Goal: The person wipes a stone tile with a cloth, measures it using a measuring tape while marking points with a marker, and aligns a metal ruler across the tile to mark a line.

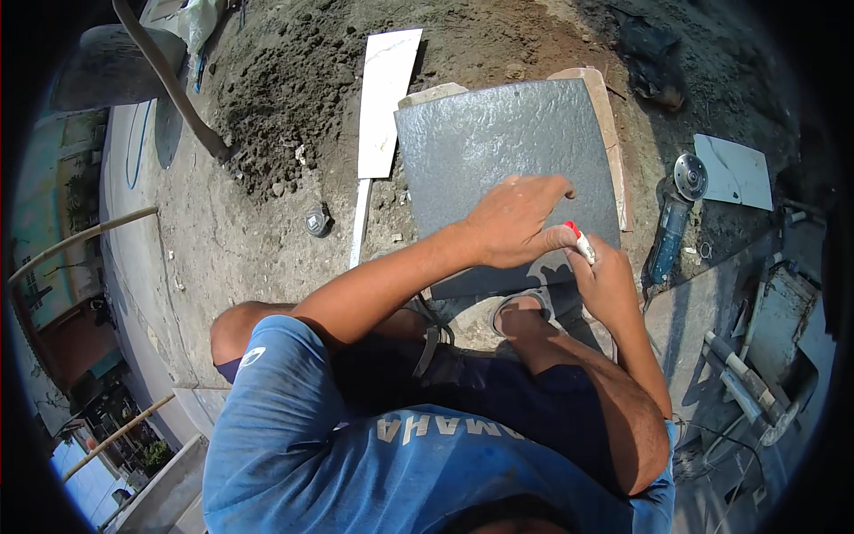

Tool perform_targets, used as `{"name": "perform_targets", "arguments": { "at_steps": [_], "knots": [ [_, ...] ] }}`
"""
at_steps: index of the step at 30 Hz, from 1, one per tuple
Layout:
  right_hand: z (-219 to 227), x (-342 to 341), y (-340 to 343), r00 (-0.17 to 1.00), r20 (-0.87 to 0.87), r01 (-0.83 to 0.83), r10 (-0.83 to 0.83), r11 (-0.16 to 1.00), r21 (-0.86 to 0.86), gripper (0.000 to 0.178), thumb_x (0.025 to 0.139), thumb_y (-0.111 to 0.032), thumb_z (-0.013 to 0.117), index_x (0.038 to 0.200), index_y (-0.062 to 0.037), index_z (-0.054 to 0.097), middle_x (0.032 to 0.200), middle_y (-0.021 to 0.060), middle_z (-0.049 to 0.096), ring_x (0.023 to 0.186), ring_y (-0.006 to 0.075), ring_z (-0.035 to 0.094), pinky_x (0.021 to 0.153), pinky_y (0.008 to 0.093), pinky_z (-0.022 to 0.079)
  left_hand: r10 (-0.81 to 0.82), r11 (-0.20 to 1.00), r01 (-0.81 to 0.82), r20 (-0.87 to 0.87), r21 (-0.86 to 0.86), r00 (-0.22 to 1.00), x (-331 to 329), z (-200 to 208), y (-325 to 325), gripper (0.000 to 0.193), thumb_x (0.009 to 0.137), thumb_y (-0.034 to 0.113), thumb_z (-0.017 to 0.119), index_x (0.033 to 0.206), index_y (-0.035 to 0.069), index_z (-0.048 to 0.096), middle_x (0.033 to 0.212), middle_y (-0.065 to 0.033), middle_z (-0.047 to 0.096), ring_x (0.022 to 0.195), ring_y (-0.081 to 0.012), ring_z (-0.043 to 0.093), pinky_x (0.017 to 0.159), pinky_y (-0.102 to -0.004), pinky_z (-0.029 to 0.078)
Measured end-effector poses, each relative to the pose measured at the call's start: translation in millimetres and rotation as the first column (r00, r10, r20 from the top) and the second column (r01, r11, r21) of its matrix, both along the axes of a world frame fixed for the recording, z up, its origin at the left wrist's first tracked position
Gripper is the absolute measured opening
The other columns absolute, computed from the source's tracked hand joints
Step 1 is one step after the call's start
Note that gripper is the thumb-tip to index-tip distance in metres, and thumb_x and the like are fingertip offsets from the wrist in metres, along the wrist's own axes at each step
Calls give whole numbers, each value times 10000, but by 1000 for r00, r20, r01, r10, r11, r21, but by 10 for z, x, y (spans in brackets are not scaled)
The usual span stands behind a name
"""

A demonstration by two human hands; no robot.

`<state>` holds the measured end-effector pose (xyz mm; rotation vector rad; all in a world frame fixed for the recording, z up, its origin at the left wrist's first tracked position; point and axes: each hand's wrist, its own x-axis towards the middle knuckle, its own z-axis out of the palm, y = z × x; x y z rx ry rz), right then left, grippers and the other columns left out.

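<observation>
A dark grey textured tile (pixel 507 125) lies on the ground before me, between my knees and the soil. Over its lower right part, my right hand (pixel 607 280) is closed around a white marker (pixel 584 247) with a red end. My left hand (pixel 525 221) reaches across the tile from the left, its thumb and index finger apart. Its thumb tip is right beside the marker's red end; whether they touch I cannot tell. No other thing shows in the left hand, though its lower fingers are partly hidden.
Left of the tile lie a long white tile piece (pixel 382 107), a thin pale strip (pixel 360 222) and a tape measure (pixel 317 220). To the right are a blue angle grinder (pixel 669 233) and a white tile offcut (pixel 738 173). A soil heap (pixel 285 98) and wooden handle (pixel 178 93) stand farther back.
</observation>
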<state>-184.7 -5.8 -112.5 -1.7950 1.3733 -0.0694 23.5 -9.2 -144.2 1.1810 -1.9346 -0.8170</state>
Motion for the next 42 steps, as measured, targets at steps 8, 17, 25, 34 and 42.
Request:
{"name": "perform_targets", "arguments": {
  "at_steps": [8, 17, 25, 34, 42],
  "knots": [
    [-23, -108, -16, 991, 37, 130, -127, 988, -82, 263, 911, -230, 632, 849, 23, 595, 612, 198, 550, 547, 358, 552, 538, 423, 404, 806, 137, -989, 573, 62, 148, 1944, -1788, 192, 271, 818, 108, 577, 1060, -13, 567, 1084, -220, 576, 1074, -369, 531, 950, -457, 420],
    [-15, -94, -23, 985, 42, 172, -169, 982, -79, 256, 907, -224, 640, 840, 17, 587, 610, 192, 540, 531, 337, 520, 530, 425, 395, 295, 58, -905, 859, 421, 418, 2502, -2236, 1063, 487, 797, 335, 719, 1136, -8, 651, 1183, -209, 649, 1112, -362, 628, 943, -447, 507],
    [43, -157, -26, 981, 51, 192, -186, 972, -137, 270, 912, -223, 639, 831, 28, 576, 627, 208, 540, 551, 350, 524, 548, 432, 400, 727, 113, -994, 683, -8, 77, 3413, -1655, 835, 468, 784, 230, 700, 1117, -31, 501, 1051, -274, 623, 984, -447, 610, 878, -508, 498],
    [293, -135, -172, 970, 71, 244, -234, 944, -222, 244, 905, -215, 642, 877, 24, 606, 631, 209, 540, 557, 354, 526, 552, 432, 397, 322, 903, -428, 641, 13, 697, 2806, 392, -537, 352, 833, 253, 732, 1107, 48, 645, 927, -113, 604, 872, -301, 611, 796, -417, 473],
    [124, -268, -159, 944, 228, 263, -239, 961, -85, 285, 880, -259, 700, 1029, -16, 691, 749, 135, 650, 666, 205, 595, 640, 336, 467, 46, 784, 428, 729, -450, 683, 972, 267, -712, 348, 843, 131, 619, 1188, 171, 607, 965, -24, 569, 1011, -211, 575, 1029, -438, 427]
  ]
}}
